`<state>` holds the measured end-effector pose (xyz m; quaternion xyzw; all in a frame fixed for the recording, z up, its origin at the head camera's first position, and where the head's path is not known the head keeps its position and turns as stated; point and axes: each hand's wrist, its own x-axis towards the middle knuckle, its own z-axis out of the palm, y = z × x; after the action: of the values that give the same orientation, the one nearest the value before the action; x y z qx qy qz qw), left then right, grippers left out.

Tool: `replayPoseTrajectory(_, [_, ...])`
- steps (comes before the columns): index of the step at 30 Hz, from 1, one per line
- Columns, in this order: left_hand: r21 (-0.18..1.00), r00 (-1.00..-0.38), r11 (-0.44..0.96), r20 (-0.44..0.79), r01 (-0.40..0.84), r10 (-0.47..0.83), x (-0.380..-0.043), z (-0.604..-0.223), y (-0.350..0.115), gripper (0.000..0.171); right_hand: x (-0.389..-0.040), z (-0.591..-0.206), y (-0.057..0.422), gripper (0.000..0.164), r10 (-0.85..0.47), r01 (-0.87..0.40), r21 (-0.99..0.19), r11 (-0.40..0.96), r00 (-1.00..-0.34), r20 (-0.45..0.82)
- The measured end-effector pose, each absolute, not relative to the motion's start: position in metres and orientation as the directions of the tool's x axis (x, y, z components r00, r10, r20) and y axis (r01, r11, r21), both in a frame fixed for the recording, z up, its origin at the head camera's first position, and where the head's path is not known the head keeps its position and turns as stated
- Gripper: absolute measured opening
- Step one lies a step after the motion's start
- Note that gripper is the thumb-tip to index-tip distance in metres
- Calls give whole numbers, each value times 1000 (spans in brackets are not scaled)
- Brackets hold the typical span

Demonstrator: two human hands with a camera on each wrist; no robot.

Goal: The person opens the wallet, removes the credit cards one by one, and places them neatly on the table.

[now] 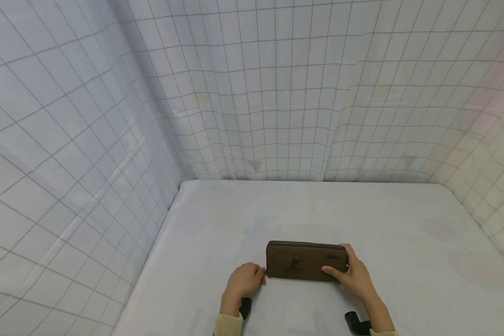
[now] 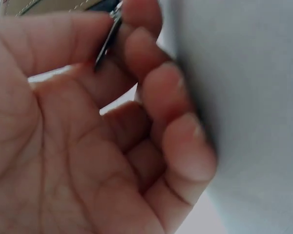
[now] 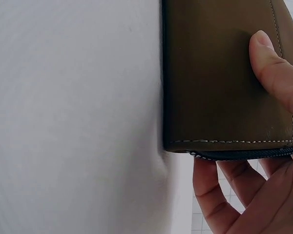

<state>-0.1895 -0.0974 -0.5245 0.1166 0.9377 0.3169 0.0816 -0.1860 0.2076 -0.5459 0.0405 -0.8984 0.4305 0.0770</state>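
Observation:
A long brown zip-around wallet (image 1: pixel 304 268) stands on its long edge on the white table, a small dark figure and a red mark on its front. My right hand (image 1: pixel 354 275) grips its right end, thumb across the front face and the other fingers behind. At the opposite end my left hand (image 1: pixel 244 280) pinches a thin dark zipper pull (image 2: pixel 108 45) between thumb and index finger. Something small and red shows just below those fingertips. In the right wrist view a dark zipper (image 3: pixel 249 154) runs along the wallet's end, past pale stitching.
The white-covered table (image 1: pixel 218 219) extends behind and to both sides of the wallet. White grid-patterned curtains (image 1: pixel 277 93) hang at the back and on the left and right. Dark wrist-worn devices (image 1: pixel 357 323) sit by both wrists.

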Motion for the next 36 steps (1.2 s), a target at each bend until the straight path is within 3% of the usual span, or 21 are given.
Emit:
replayPoseTrajectory(18, [617,-999,787,-35,-18,4,-185,-532,-83,42,-186,-545,207,67,-8,-120,-772,625,-989,147])
replayPoseTrajectory(36, [644,-999,764,-22,-36,-29,-181,-530,-79,42,-185,-545,208,66,-16,-123,-782,612,-990,143])
